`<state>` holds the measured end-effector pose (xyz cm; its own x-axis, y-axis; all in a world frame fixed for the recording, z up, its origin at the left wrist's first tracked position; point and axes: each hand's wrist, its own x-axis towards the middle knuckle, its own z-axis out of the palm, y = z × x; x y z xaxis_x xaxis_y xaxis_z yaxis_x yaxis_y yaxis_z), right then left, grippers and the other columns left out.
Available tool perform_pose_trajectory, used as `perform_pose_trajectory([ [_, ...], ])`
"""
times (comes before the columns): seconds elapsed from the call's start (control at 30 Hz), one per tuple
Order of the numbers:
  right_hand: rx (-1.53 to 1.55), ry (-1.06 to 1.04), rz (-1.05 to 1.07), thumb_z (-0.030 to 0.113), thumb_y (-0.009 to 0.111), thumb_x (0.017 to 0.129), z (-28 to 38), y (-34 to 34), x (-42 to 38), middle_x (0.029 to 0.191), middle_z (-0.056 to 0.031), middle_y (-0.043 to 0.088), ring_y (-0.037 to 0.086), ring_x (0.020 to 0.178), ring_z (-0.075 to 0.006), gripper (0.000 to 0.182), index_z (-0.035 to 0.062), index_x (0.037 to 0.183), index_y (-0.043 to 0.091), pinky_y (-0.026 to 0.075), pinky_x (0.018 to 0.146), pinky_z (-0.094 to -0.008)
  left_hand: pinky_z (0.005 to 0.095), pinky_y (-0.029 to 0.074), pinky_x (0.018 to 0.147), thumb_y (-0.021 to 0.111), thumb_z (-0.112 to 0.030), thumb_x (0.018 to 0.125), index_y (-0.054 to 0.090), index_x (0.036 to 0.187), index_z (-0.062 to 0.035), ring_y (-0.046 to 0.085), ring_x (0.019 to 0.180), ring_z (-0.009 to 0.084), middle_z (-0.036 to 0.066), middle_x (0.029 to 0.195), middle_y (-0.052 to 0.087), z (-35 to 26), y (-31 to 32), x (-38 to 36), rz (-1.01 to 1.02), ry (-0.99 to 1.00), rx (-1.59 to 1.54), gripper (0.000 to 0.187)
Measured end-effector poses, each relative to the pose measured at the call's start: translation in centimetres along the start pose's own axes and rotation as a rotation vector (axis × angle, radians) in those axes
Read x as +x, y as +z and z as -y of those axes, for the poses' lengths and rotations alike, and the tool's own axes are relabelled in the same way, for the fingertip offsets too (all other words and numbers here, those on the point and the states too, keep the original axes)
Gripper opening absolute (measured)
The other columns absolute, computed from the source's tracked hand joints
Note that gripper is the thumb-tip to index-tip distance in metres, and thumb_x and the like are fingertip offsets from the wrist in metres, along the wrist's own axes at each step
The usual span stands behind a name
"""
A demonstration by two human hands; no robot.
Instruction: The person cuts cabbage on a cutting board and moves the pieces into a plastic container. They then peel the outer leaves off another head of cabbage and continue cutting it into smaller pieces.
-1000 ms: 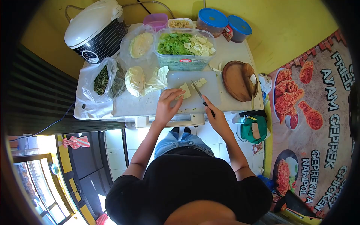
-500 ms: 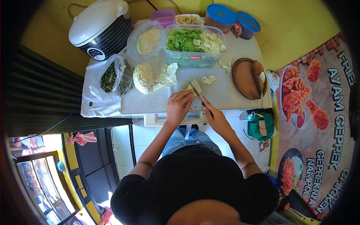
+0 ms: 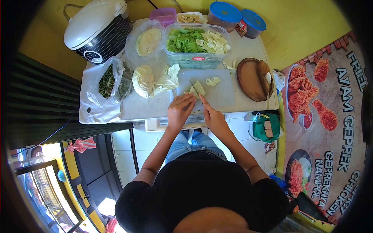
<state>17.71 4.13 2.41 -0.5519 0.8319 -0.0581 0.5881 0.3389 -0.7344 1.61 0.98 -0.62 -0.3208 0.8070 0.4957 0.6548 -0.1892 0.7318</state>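
Note:
My right hand (image 3: 216, 119) is closed round the handle of a kitchen knife (image 3: 194, 86), whose blade lies over a pale cabbage piece (image 3: 199, 88). The fingers of my left hand (image 3: 181, 110) are bent together and hold that piece at its near side, close to the blade. Both are at the near edge of a translucent cutting board (image 3: 222, 94). Small cut cabbage squares (image 3: 212, 81) lie on the board, right of the blade. To the left sits a cabbage head (image 3: 143, 81), with a loose cabbage leaf (image 3: 168, 80) beside it.
Behind the board stands a clear tub (image 3: 182, 60) of lettuce and cut cabbage. A wooden mortar (image 3: 248, 79) with its pestle is on the right. On the left are a plastic bag (image 3: 91, 108) of greens and a rice cooker (image 3: 99, 33). Blue-lidded containers (image 3: 228, 11) stand at the back.
The knife and my right hand have shifted a little left, and the blade has turned over the cabbage piece. My left hand stays on the piece. The whole view has shifted slightly.

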Motion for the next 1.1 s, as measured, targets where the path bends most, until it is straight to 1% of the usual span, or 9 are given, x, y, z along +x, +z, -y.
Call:
perform_pose_trajectory([
  [0.13,0.033,0.042,0.083,0.012,0.044,0.097,-0.7,-1.3,-3.0,0.067,-0.0225,0.060,0.061,0.061,-0.0413,0.056,0.0248,0.149,0.027,0.049,0.061,-0.0480,0.0409,0.046,0.096,0.073,-0.007,0.078,0.074,0.094,-0.0046,0.066,0.100,0.0247,0.009,0.101,0.071,0.2,-0.1,-0.1,0.016,0.002,0.035,0.016],
  [0.33,0.071,0.110,0.121,0.013,0.046,0.097,-1.2,-2.2,-5.1,0.068,-0.0218,0.061,0.063,0.060,-0.0380,0.055,0.0284,0.148,0.030,0.049,0.061,-0.0444,0.0458,0.042,0.101,0.071,-0.010,0.080,0.073,0.092,-0.0066,0.064,0.104,0.0259,0.008,0.103,0.070,0.1,-1.3,0.3,0.051,-0.054,0.023,0.013],
  [0.47,0.145,0.091,0.106,0.016,0.046,0.098,-2.2,-2.7,-5.0,0.067,-0.0214,0.060,0.063,0.060,-0.0363,0.053,0.0289,0.148,0.032,0.050,0.062,-0.0405,0.0456,0.033,0.108,0.069,-0.015,0.083,0.069,0.111,-0.0130,0.057,0.114,0.0243,0.007,0.115,0.065,-0.7,-1.8,2.4,0.238,0.091,0.159,0.028],
  [0.57,0.164,0.089,0.093,0.016,0.045,0.099,-2.7,-3.4,-5.3,0.066,-0.0204,0.059,0.062,0.058,-0.0309,0.052,0.0297,0.147,0.033,0.049,0.062,-0.0357,0.0473,0.026,0.111,0.065,-0.021,0.087,0.063,0.122,-0.0152,0.052,0.119,0.0238,0.004,0.121,0.062,0.8,-0.8,3.3,0.340,0.200,0.220,0.035],
  [0.67,0.180,0.175,0.029,0.014,0.046,0.099,-3.2,-4.3,-5.7,0.064,-0.0172,0.056,0.055,0.058,-0.0182,0.051,0.0277,0.147,0.036,0.047,0.064,-0.0309,0.0495,0.021,0.113,0.063,-0.026,0.089,0.061,0.124,-0.0157,0.050,0.119,0.0232,0.001,0.123,0.060,1.5,-0.3,3.4,0.386,0.289,0.317,0.037],
  [0.8,0.241,0.194,-0.023,0.013,0.045,0.100,-2.9,-4.8,-5.6,0.067,-0.0153,0.057,0.056,0.065,-0.0150,0.049,0.0254,0.146,0.038,0.047,0.068,-0.0295,0.0528,0.018,0.114,0.063,-0.027,0.089,0.063,0.122,-0.0165,0.051,0.115,0.0224,0.000,0.119,0.060,0.4,-0.7,2.9,0.401,0.267,0.357,0.035],
  [0.9,0.287,0.280,0.006,0.014,0.044,0.101,-1.9,-4.9,-4.9,0.079,-0.0176,0.063,0.057,0.072,-0.0140,0.047,0.0230,0.146,0.038,0.047,0.073,-0.0293,0.0536,0.019,0.112,0.066,-0.028,0.087,0.066,0.119,-0.0166,0.053,0.110,0.0218,0.000,0.112,0.061,-0.6,-0.6,2.1,0.353,0.237,0.362,0.034],
  [0.97,0.327,0.109,-0.057,0.016,0.044,0.101,-2.0,-4.1,-4.1,0.093,-0.0211,0.066,0.060,0.075,-0.0168,0.046,0.0217,0.146,0.038,0.047,0.077,-0.0309,0.0531,0.020,0.112,0.066,-0.027,0.086,0.067,0.116,-0.0158,0.053,0.108,0.0213,0.000,0.110,0.062,-0.7,-0.3,1.9,0.337,0.235,0.344,0.032],
  [1.1,0.340,0.126,-0.028,0.016,0.044,0.101,-1.3,-3.7,-3.2,0.105,-0.0242,0.065,0.062,0.079,-0.0187,0.045,0.0207,0.145,0.039,0.048,0.080,-0.0330,0.0523,0.022,0.110,0.068,-0.027,0.084,0.070,0.110,-0.0149,0.054,0.104,0.0199,-0.001,0.106,0.062,-0.6,-0.1,1.7,0.283,0.203,0.286,0.029],
])
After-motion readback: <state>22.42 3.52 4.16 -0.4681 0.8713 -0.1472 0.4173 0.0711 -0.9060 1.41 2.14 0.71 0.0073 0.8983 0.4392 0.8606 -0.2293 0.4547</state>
